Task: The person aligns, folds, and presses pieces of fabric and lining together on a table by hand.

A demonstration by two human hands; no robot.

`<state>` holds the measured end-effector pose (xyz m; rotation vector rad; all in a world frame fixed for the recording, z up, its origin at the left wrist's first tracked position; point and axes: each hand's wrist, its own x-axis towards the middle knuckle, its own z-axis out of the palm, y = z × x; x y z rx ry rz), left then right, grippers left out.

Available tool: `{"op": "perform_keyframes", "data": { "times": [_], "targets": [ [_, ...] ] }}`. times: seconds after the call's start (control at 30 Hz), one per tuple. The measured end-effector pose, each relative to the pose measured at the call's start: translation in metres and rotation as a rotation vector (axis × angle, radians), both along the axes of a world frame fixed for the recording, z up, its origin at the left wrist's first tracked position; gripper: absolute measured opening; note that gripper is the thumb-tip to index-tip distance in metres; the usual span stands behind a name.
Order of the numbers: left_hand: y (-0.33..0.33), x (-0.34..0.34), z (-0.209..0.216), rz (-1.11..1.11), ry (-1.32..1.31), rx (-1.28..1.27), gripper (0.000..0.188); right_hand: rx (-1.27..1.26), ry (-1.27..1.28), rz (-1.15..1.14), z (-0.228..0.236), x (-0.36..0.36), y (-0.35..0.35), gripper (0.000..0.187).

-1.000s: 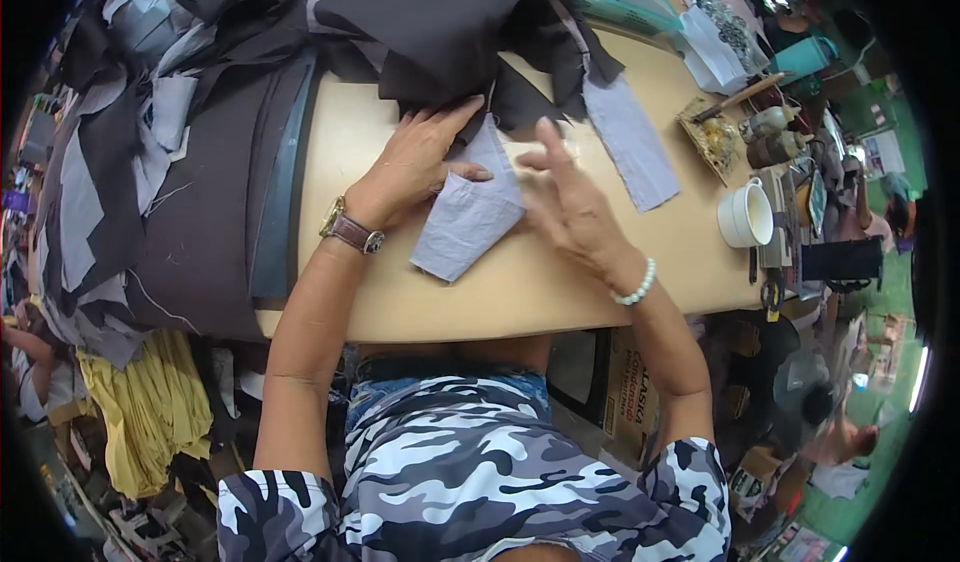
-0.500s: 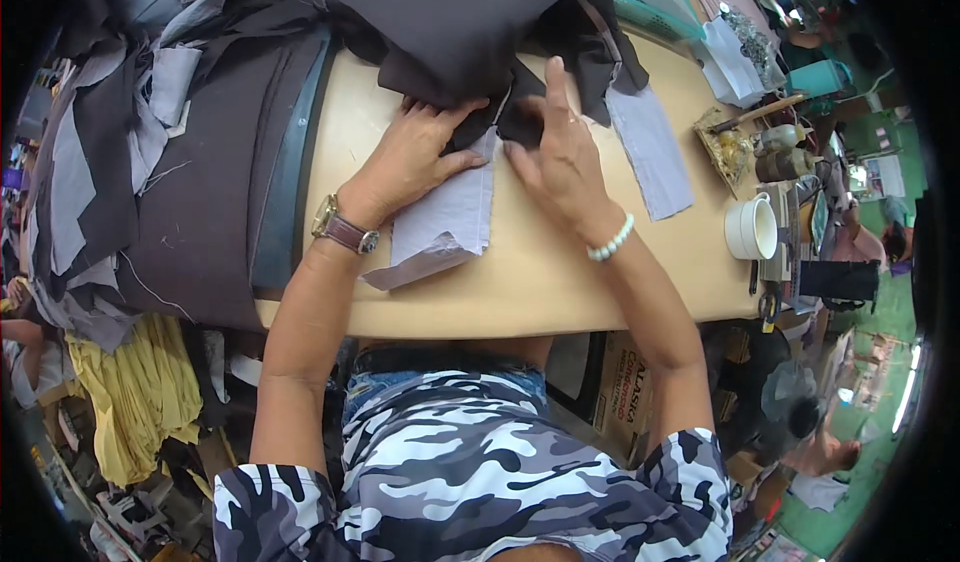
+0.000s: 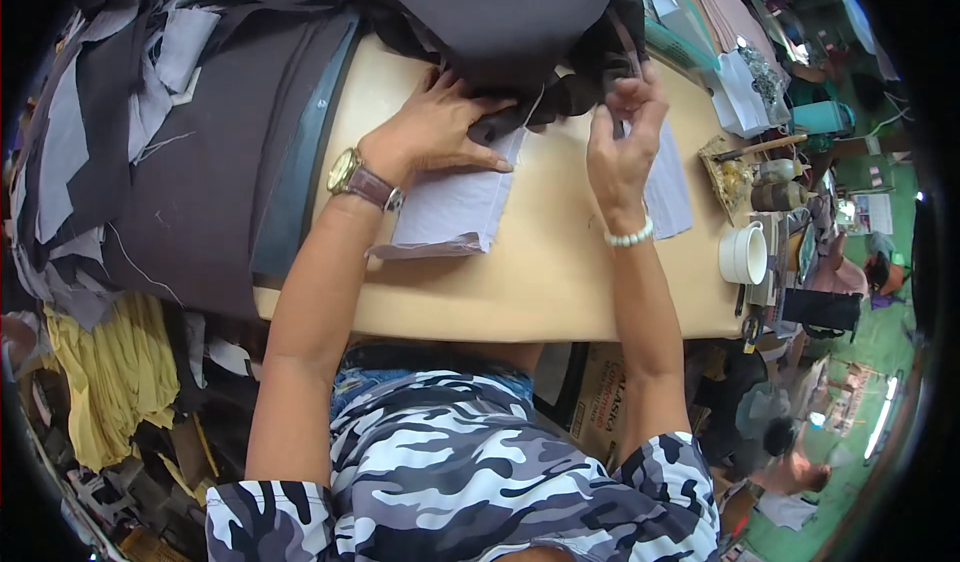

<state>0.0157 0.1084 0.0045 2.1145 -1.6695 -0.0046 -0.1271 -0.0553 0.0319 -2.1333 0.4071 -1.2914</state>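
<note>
A dark brown garment piece (image 3: 510, 22) lies bunched at the far side of the tan-topped table. A light grey cloth piece (image 3: 450, 207) extends from it toward me, its near end folded up. My left hand (image 3: 440, 127) lies open across where the two cloths meet, its thumb over the grey cloth and its fingers against the dark cloth. My right hand (image 3: 630, 142) is raised at the garment's right side, over a second grey cloth strip (image 3: 668, 187). Its fingers are bent and slightly blurred, with the thumb apart. I see nothing held in it.
Stacked dark cloth (image 3: 200, 172) with grey scraps covers the table's left side. A white cup (image 3: 743, 254) stands near the right edge, by small bottles (image 3: 778, 197) and a brush (image 3: 760, 149). Yellow cloth (image 3: 115, 382) hangs below at the left. A green tray (image 3: 680, 42) is at the far right.
My right hand has left the seam beside my left hand and moved right, to the second grey strip. My left hand has shifted slightly right with the grey cloth. The dark garment spreads differently.
</note>
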Motion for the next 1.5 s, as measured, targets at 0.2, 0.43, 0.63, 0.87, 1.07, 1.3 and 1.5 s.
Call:
{"op": "perform_keyframes", "data": {
  "times": [0.2, 0.43, 0.63, 0.87, 1.07, 1.3, 1.5],
  "targets": [
    [-0.004, 0.004, 0.007, 0.027, 0.04, 0.085, 0.087, 0.285, 0.351, 0.529, -0.01, -0.022, 0.03, 0.037],
    [-0.006, 0.005, 0.0, 0.038, 0.05, 0.053, 0.084, -0.021, 0.497, 0.354, -0.017, -0.016, 0.03, 0.042],
    [-0.007, 0.007, 0.004, 0.025, 0.072, 0.087, 0.091, -0.155, 0.546, 0.265, -0.018, -0.016, 0.036, 0.041],
    [0.001, 0.006, 0.009, -0.005, 0.11, 0.023, 0.089, -0.101, 0.542, 0.292, -0.022, -0.013, 0.029, 0.04],
    [0.008, 0.016, 0.008, -0.016, 0.134, 0.02, 0.082, -0.125, 0.541, 0.363, -0.021, -0.025, 0.039, 0.039],
    [0.007, 0.019, 0.008, -0.018, 0.178, 0.021, 0.071, -0.256, 0.592, 0.502, -0.011, -0.06, 0.062, 0.037],
    [0.006, 0.02, 0.01, -0.025, 0.157, 0.064, 0.071, -0.163, 0.604, 0.537, -0.005, -0.053, 0.057, 0.038]
  ]
}}
